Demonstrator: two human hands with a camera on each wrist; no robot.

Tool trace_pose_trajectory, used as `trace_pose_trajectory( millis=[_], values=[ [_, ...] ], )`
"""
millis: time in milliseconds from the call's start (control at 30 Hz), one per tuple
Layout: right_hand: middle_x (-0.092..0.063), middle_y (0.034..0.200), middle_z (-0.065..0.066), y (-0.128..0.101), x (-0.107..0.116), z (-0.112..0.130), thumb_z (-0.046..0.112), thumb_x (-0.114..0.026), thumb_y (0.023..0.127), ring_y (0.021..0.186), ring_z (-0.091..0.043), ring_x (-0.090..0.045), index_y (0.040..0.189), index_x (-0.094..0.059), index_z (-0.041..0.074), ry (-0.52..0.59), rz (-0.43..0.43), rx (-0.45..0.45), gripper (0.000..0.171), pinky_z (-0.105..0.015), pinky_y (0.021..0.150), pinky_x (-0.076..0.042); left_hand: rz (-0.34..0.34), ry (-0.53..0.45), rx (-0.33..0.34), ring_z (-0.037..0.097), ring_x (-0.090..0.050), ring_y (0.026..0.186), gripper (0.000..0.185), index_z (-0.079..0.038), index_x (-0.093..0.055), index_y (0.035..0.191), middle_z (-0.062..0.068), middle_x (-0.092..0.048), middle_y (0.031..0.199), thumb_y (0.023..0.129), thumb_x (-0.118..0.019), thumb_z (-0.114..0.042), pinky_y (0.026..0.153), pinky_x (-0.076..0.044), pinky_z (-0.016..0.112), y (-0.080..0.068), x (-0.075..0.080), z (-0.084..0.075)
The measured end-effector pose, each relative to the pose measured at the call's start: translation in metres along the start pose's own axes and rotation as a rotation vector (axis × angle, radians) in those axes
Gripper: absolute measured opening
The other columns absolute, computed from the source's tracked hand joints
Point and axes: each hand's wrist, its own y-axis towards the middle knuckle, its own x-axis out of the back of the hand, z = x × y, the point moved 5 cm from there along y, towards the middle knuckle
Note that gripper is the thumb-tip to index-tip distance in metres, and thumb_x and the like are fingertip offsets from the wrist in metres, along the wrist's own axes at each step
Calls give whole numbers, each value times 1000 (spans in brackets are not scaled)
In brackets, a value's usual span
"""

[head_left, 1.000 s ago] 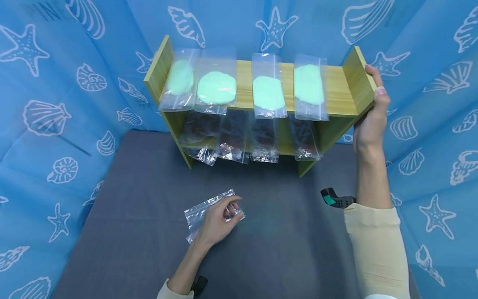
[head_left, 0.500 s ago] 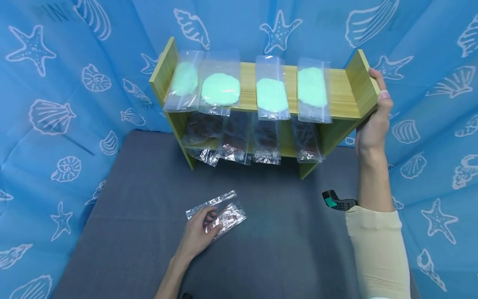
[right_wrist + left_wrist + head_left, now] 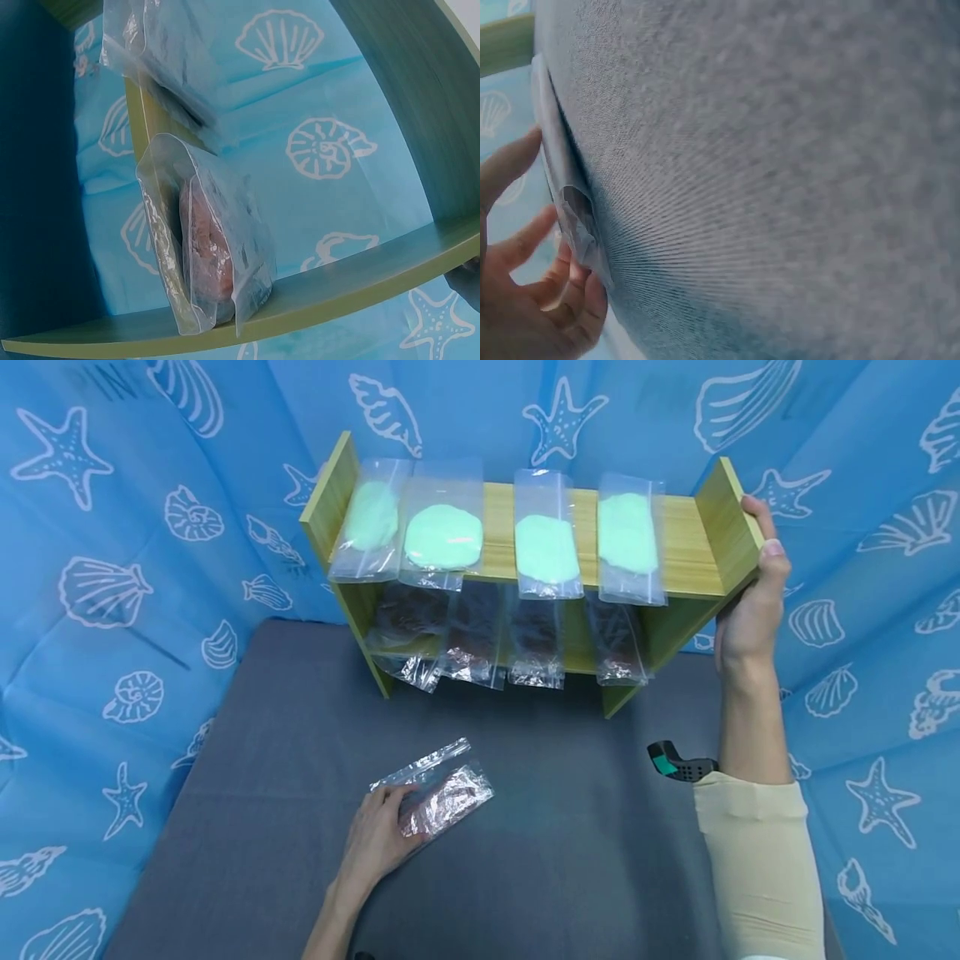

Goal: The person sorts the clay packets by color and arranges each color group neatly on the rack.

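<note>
My left hand [image 3: 377, 837] is at the left end of a clear zip bag [image 3: 456, 795] with dark reddish contents, flat on the grey cloth. Its thumb and bent fingers hold the bag's opposite edges; in the left wrist view, the fingers [image 3: 553, 281] curl against the plastic. My right hand [image 3: 750, 614] grips the right side panel of a two-tier wooden shelf [image 3: 686, 547]. The right wrist view shows only a dark bit of that hand at the edge, with a zip bag of reddish-brown contents [image 3: 210, 244] standing on a board.
Several zip bags of pale green stuff [image 3: 546, 550] lie on the upper tier. Bags with dark contents [image 3: 472, 639] fill the lower one, their ends overhanging. A blue shell-print curtain [image 3: 135, 610] surrounds the grey-covered table [image 3: 255, 843].
My left hand has slid down and left along the bag, uncovering more of its dark contents. The bag has shifted slightly left. My right hand stays on the shelf.
</note>
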Motion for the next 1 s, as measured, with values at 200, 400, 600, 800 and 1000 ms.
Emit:
trace_pose_trajectory(
  millis=[200, 400, 600, 800, 1000],
  values=[
    [-47, 128, -13, 0, 0, 1, 32, -30, 98, 104, -22, -47, 142, -53, 19, -4, -2, 3, 51, -32, 91, -35, 106, 71, 57, 32, -60, 103, 67, -11, -67, 120, 9, -64, 108, 62, -94, -29, 81, -51, 50, 2, -1, -3],
    [-48, 128, -14, 0, -1, 2, 32, -29, 98, 103, -22, -48, 142, -52, 19, -4, 1, -1, 52, -31, 90, -35, 180, 78, 120, 26, -60, 93, 61, -10, -67, 115, 6, -61, 101, 65, -94, -31, 69, -52, 45, 4, -5, -6],
    [-48, 128, -14, 0, -1, 1, 32, -29, 98, 102, -22, -48, 142, -52, 20, -4, 0, -6, 52, -32, 90, -36, 193, 57, 121, 23, -57, 86, 48, -9, -66, 102, 3, -59, 92, 65, -94, -23, 65, -49, 44, 2, -12, -9],
    [-48, 126, -14, 1, -1, 1, 32, -30, 98, 100, -22, -48, 142, -52, 18, 0, 1, 2, 51, -32, 89, -36, 201, -74, 106, 12, -55, 72, 39, -16, -60, 98, 0, -64, 87, 73, -90, -16, 59, -44, 33, 3, -12, -12],
    [-48, 128, -14, 1, -1, -1, 32, -30, 98, 102, -22, -49, 142, -52, 19, 13, 0, -2, 51, -31, 89, -36, 163, -434, 24, 9, -53, 64, 55, -12, -50, 121, -5, -64, 87, 79, -86, -15, 55, -43, 26, 10, -1, -17]
  ],
)
